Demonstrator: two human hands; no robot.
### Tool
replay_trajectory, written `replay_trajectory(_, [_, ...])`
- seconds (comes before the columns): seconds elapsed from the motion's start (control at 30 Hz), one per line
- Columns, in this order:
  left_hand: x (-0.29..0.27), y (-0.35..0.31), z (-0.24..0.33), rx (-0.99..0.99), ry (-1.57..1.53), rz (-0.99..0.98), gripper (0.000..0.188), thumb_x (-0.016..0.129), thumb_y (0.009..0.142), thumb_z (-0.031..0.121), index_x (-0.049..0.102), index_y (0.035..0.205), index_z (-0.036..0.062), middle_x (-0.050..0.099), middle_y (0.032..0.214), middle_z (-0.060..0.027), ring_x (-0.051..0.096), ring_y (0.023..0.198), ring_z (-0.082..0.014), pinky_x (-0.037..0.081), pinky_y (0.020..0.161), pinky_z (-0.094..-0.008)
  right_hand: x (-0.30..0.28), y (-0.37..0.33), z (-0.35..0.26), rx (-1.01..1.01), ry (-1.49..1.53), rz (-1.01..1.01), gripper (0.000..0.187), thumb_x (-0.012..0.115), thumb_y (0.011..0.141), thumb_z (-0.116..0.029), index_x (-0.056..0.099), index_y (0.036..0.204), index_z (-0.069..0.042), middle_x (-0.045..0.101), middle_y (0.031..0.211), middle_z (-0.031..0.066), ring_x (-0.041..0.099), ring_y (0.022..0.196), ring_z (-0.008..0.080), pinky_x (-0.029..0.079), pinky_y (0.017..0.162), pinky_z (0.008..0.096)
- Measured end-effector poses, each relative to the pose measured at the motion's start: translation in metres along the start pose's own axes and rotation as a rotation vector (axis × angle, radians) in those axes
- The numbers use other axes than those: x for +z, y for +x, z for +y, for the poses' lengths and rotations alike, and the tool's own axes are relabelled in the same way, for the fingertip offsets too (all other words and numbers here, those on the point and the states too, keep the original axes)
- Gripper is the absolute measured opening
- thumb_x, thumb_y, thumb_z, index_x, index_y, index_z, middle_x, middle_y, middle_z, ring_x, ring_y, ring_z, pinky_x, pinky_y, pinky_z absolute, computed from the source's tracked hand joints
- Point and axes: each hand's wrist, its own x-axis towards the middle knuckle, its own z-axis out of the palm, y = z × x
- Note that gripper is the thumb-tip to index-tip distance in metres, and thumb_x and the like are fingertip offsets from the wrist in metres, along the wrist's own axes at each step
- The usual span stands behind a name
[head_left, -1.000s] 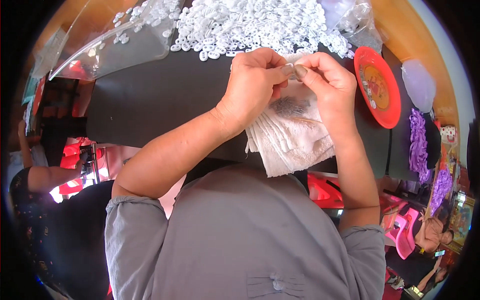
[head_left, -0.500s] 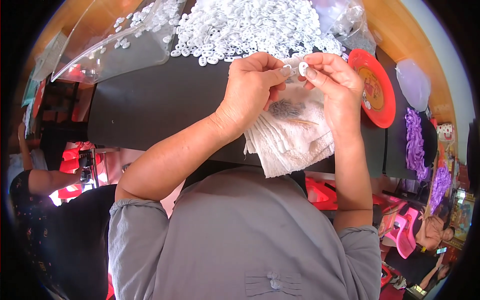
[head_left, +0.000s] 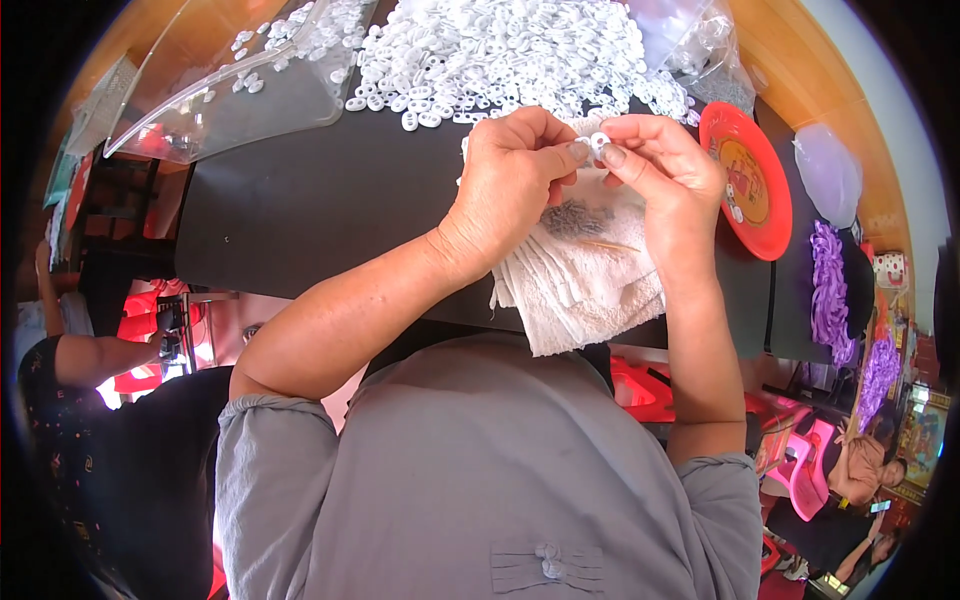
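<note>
Thumb and finger of the right hand point(head_left: 603, 146) pinch a white piece point(head_left: 599, 141); just left of it, the left hand point(head_left: 578, 148) pinches a white bit, mostly hidden. Below the fingers lies a cloth point(head_left: 585, 300) bearing a dark grey bundle point(head_left: 575, 219). Beyond them spreads a white pile point(head_left: 500, 55); to their right sits a red plate point(head_left: 777, 235), to their far left a clear tub point(head_left: 250, 125).

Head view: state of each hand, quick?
Left hand: closed, pinching a small white piece, mostly hidden.
Right hand: closed, pinching a white oval piece at the fingertips.
</note>
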Motion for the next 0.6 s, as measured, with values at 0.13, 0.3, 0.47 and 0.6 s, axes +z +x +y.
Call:
replay_trajectory(0.13, [0.0,-0.001,-0.001,0.048,0.054,-0.006,0.012,0.064,0.089,0.011,0.061,0.086,-0.0011,0.058,0.066,-0.0023,0.049,0.051,-0.0064,0.034,0.042,-0.0211,0.001,0.0,-0.001,0.015,-0.005,-0.045,0.012,0.066,0.085,-0.001,0.068,0.096,-0.002,0.068,0.089,0.0026,0.061,0.08,0.0069,0.048,0.068,0.0202])
replay_trajectory(0.3, [0.002,-0.002,0.001,0.07,-0.02,-0.027,0.012,0.064,0.089,0.011,0.061,0.086,-0.0011,0.058,0.067,-0.0024,0.049,0.052,-0.0066,0.035,0.043,-0.0209,-0.003,0.003,0.001,0.095,0.073,-0.092,0.015,0.063,0.088,-0.004,0.065,0.102,0.002,0.067,0.09,0.0058,0.063,0.078,0.0123,0.046,0.068,0.0231])
replay_trajectory(0.47, [0.003,-0.003,0.005,0.061,-0.08,-0.036,0.01,0.065,0.089,0.008,0.061,0.089,-0.0012,0.059,0.07,-0.0029,0.05,0.054,-0.0068,0.036,0.044,-0.0207,-0.008,0.004,0.003,0.192,0.174,-0.144,0.016,0.061,0.091,-0.012,0.065,0.099,0.002,0.065,0.084,0.005,0.06,0.072,0.0116,0.045,0.065,0.024])
replay_trajectory(0.6, [0.002,-0.003,0.004,0.13,-0.047,-0.091,0.015,0.068,0.085,0.002,0.063,0.098,-0.0011,0.062,0.074,-0.004,0.053,0.057,-0.0062,0.038,0.045,-0.0196,-0.017,0.006,-0.003,0.209,0.199,-0.206,0.017,0.061,0.091,-0.013,0.065,0.098,0.003,0.063,0.081,0.004,0.058,0.07,0.0111,0.045,0.062,0.024])
